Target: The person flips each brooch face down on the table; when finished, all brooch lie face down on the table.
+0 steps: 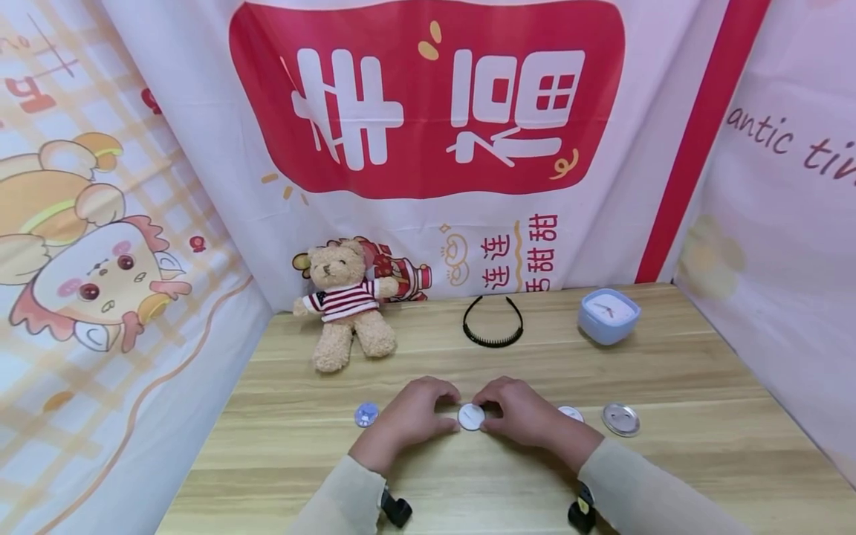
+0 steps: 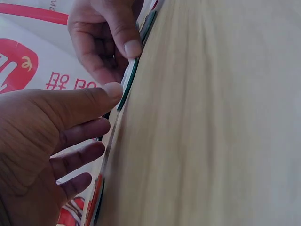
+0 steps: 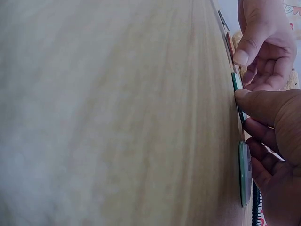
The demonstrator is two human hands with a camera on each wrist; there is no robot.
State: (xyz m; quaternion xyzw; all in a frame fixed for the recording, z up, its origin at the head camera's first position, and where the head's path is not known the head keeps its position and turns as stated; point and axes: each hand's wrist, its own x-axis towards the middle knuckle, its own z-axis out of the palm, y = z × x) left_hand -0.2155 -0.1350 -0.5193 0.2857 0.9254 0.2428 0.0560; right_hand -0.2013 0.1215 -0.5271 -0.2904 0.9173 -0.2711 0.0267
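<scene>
A small white round disc point(image 1: 471, 417) lies on the wooden table between both hands; its thin green edge shows in the wrist views. The right hand point(image 1: 518, 411) pinches its right side, the thumb point(image 3: 245, 96) at the near rim and the forefinger at the far one. On the other side, the left hand point(image 1: 417, 413) curves toward the disc, thumb and forefinger spread apart. In the right wrist view the left thumb point(image 3: 241, 57) stands just off the disc. The left hand's other fingers point(image 2: 77, 157) are loosely extended, holding nothing.
Left of the hands lies a blue patterned disc point(image 1: 366, 414). To the right are another white disc point(image 1: 571, 412), partly behind the right forearm, and a silver round disc point(image 1: 620, 420). Farther back are a teddy bear point(image 1: 348, 305), a black headband point(image 1: 493, 342) and a blue clock point(image 1: 608, 316).
</scene>
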